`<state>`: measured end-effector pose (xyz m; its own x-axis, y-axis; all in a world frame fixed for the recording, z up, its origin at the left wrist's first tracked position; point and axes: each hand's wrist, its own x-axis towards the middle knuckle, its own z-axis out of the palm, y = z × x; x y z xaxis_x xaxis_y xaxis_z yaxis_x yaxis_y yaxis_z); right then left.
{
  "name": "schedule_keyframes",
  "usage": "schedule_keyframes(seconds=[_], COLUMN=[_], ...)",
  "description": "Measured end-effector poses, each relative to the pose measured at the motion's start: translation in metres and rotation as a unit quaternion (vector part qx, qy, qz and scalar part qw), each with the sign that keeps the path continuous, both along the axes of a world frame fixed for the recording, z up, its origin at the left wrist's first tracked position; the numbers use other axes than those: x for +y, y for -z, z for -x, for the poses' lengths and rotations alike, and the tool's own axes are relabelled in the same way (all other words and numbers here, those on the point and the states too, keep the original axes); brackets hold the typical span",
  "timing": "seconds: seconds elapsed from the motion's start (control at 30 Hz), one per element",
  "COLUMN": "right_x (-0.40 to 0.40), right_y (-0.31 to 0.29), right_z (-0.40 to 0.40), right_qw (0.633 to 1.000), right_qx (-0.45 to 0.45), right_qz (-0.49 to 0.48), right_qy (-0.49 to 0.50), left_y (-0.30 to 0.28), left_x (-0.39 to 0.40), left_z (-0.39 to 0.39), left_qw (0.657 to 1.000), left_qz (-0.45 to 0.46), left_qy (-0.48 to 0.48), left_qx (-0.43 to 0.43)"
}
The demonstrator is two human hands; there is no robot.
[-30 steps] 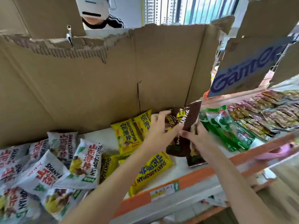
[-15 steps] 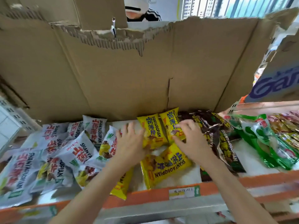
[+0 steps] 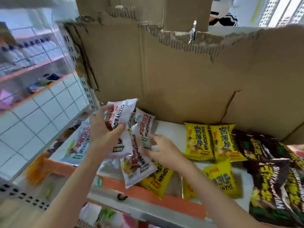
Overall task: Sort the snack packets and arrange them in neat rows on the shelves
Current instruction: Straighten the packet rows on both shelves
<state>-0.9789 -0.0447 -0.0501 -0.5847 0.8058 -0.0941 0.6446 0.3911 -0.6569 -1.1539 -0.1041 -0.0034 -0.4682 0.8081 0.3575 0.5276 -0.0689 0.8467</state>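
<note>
White snack packets [image 3: 125, 119] are bunched above the left part of the white shelf [image 3: 169, 129]. My left hand [image 3: 103, 130] grips several of them, lifted and tilted. My right hand [image 3: 162, 150] pinches the lower edge of another white packet [image 3: 144, 132] in the same bunch. One more white packet [image 3: 136, 170] hangs over the shelf's orange front edge [image 3: 148, 193]. Yellow packets [image 3: 212, 142] lie side by side at the back, others [image 3: 222, 180] lie loose in front. Dark brown packets [image 3: 269, 175] fill the right.
A torn cardboard sheet [image 3: 181, 79] stands behind the shelf. A white wire grid panel [image 3: 37, 117] closes the left side, with another white packet [image 3: 77, 145] lying near it. Packets show on the shelf below [image 3: 105, 216]. A person [image 3: 225, 18] is behind the cardboard.
Both hands left the brown packet, then the yellow packets, and moved left to the white ones, which are now lifted in a bunch. My view swung left.
</note>
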Motion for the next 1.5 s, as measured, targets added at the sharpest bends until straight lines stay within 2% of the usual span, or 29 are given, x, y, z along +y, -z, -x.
schedule_keyframes(seconds=[0.1, 0.17, 0.3, 0.4, 0.47, 0.53, 0.6, 0.7, 0.8, 0.9, 0.97, 1.1, 1.17, 1.23, 1.27, 1.33, 1.4, 1.5], right_x=[-0.007, -0.009, 0.009, 0.052, 0.07, 0.072, 0.06, 0.036, 0.024, 0.02, 0.016, 0.016, 0.021, 0.032, 0.038, 0.046, 0.042, 0.013], right_y=[0.012, 0.026, 0.021, 0.009, 0.005, 0.012, 0.022, 0.031, 0.029, 0.027, 0.023, 0.001, -0.019, -0.038, -0.044, -0.047, -0.045, -0.035], right_z=[0.031, 0.04, 0.026, 0.007, -0.001, -0.01, -0.022, -0.036, -0.043, -0.05, -0.058, -0.086, -0.1, -0.114, -0.12, -0.134, -0.148, -0.162], right_qw=[0.997, 0.994, 0.953, 0.935, 0.955, 0.981, 0.976, 0.965, 0.972, 0.972, 0.968, 0.967, 0.964, 0.953, 0.948, 0.94, 0.942, 0.975], right_qx=[0.004, 0.045, 0.204, 0.224, 0.15, -0.024, -0.158, -0.226, -0.164, -0.082, -0.03, 0.058, 0.134, 0.205, 0.208, 0.155, 0.072, -0.072], right_qz=[0.074, 0.1, 0.146, 0.114, 0.11, 0.047, -0.014, -0.007, 0.07, 0.12, 0.116, 0.05, 0.01, -0.011, -0.029, -0.075, -0.077, 0.035], right_qy=[-0.002, 0.018, 0.167, 0.248, 0.23, 0.185, 0.149, 0.136, 0.151, 0.187, 0.219, 0.244, 0.228, 0.223, 0.238, 0.294, 0.319, 0.205], left_y=[-0.001, 0.002, 0.009, 0.022, 0.032, 0.041, 0.046, 0.06, 0.082, 0.094, 0.098, 0.094, 0.086, 0.08, 0.078, 0.075, 0.077, 0.086], left_x=[-0.015, -0.024, -0.037, -0.037, -0.03, -0.02, -0.011, -0.002, 0.004, 0.008, 0.01, 0.009, 0.011, 0.018, 0.023, 0.03, 0.035, 0.051], left_z=[0.018, 0.023, 0.029, 0.016, 0.0, -0.017, -0.028, -0.034, -0.035, -0.037, -0.038, -0.04, -0.05, -0.066, -0.075, -0.093, -0.107, -0.121], left_qw=[0.999, 0.999, 0.999, 0.997, 0.994, 0.989, 0.982, 0.971, 0.93, 0.877, 0.858, 0.829, 0.861, 0.913, 0.932, 0.941, 0.931, 0.925], left_qz=[0.009, 0.013, 0.039, 0.078, 0.095, 0.104, 0.129, 0.148, 0.203, 0.291, 0.302, 0.302, 0.264, 0.181, 0.135, 0.084, 0.086, 0.136], left_qy=[-0.034, -0.032, -0.024, 0.003, 0.051, 0.093, 0.121, 0.141, 0.131, 0.147, 0.157, 0.172, 0.181, 0.208, 0.228, 0.262, 0.303, 0.311], left_qx=[0.002, -0.014, -0.023, 0.015, 0.033, 0.049, 0.071, 0.123, 0.276, 0.353, 0.385, 0.438, 0.396, 0.3, 0.249, 0.195, 0.183, 0.171])
